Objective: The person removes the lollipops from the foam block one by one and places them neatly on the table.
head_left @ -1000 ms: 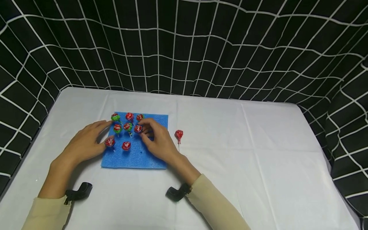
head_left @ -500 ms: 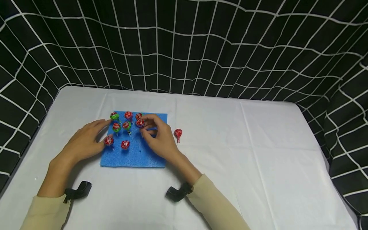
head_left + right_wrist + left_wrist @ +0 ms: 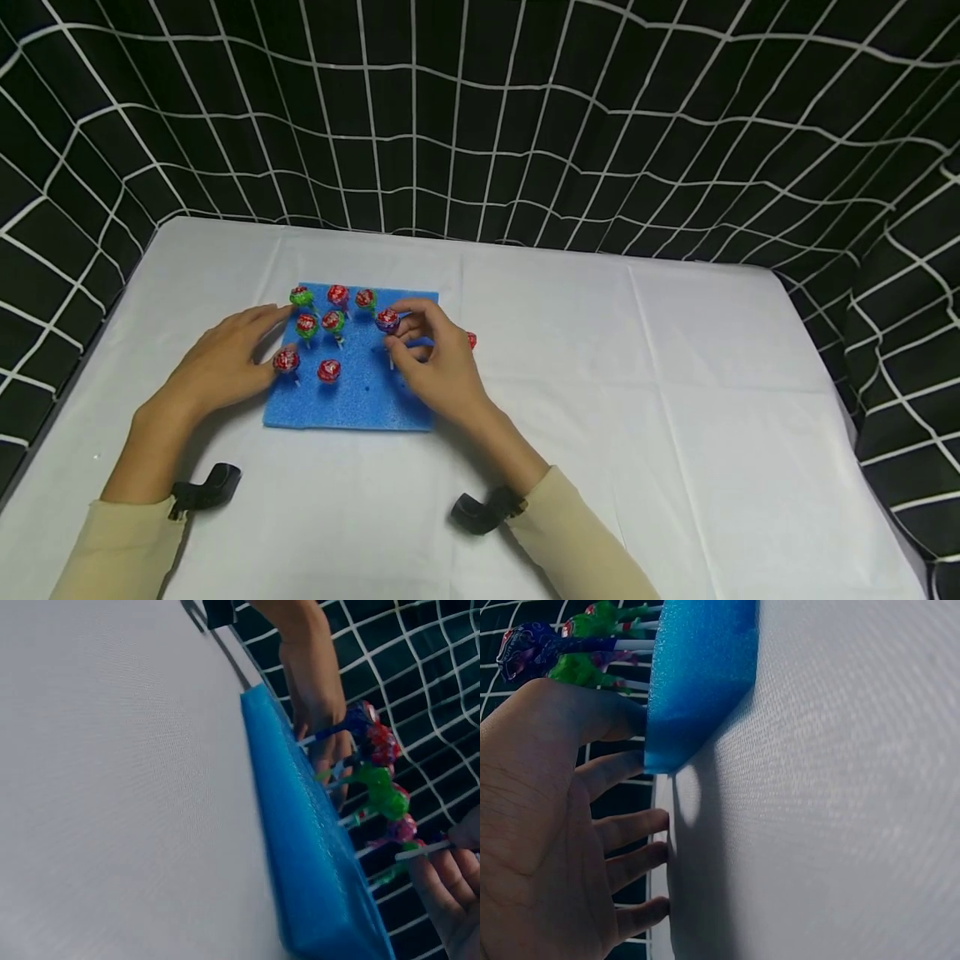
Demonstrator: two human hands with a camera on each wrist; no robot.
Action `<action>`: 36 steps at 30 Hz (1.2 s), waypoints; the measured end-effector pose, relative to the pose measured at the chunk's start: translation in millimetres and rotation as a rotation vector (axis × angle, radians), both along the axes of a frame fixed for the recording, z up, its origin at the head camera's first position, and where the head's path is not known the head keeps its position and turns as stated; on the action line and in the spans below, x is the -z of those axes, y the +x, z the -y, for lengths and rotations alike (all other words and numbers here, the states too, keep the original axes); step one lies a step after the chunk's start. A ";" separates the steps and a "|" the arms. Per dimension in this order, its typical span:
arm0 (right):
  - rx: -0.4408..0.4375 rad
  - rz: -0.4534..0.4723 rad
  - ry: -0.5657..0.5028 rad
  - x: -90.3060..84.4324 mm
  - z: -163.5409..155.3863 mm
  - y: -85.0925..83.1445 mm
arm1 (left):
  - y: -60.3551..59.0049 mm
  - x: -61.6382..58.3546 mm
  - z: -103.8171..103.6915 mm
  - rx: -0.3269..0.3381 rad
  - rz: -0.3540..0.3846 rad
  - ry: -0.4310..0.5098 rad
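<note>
Head view: your right hand [image 3: 442, 367] pinches a red-wrapped lollipop on a white stick [image 3: 387, 321] between thumb and fingertips, holding it just above the right part of the blue square foam block [image 3: 352, 404]; its stick points down toward the foam, and you cannot tell whether the tip touches. Your left hand [image 3: 225, 362] lies flat with fingers [image 3: 258, 317] straight, resting on the white-clothed worktop [image 3: 675, 400] at the block's left edge, touching the foam. Seven more lollipops stand upright in the block: three in the far row, two in the middle row, and two in the near row, some green-wrapped [image 3: 302, 296], some red-wrapped [image 3: 328, 371]. Another red lollipop [image 3: 471, 339] lies on the worktop just right of the block, mostly hidden behind your right hand.

Right wrist view: the white stick [image 3: 420, 852] sits between your fingertips [image 3: 442, 885], clear of the foam block [image 3: 300, 847].

Left wrist view: your left hand [image 3: 547, 847] has fingers spread and relaxed beside the foam's edge [image 3: 697, 682].
</note>
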State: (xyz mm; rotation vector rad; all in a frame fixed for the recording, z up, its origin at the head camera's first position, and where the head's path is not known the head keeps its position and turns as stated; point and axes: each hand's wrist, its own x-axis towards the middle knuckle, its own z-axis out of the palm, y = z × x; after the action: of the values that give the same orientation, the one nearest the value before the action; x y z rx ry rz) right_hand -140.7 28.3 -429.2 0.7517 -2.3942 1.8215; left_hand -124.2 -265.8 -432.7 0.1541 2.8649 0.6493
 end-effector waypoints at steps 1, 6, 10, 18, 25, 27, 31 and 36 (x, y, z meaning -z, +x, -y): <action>0.009 0.001 -0.008 -0.3 -2.6 0.5 | 0.1 -0.3 0.2 0.000 0.000 -0.001; 0.058 -0.001 -0.022 0.0 -18.3 2.2 | 0.3 -0.4 -0.3 0.003 0.000 -0.006; 0.098 -0.013 0.009 0.8 -32.3 3.1 | 0.3 -0.3 -0.5 0.002 -0.005 -0.004; 0.139 0.030 0.015 2.1 -54.5 1.6 | 0.4 -1.3 0.4 0.003 -0.012 -0.004; 0.179 0.061 0.056 6.4 -67.9 -0.9 | -0.4 0.1 -0.6 0.008 -0.012 -0.001; 0.189 0.065 0.072 7.4 -71.3 -0.6 | -0.3 0.3 -0.6 0.004 -0.011 -0.002; 0.216 0.067 0.098 9.7 -77.6 0.1 | -0.9 -0.4 0.0 0.005 -0.013 -0.006; 0.246 0.055 0.153 12.8 -85.3 0.9 | 0.2 0.1 -0.8 0.008 -0.010 -0.008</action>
State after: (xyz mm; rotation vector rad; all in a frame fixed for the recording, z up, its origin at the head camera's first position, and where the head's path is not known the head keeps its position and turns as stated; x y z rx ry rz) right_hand -139.9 113.6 -442.0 0.3976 -2.5503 1.5995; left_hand -123.9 -265.0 -432.8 0.1687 2.8743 0.6372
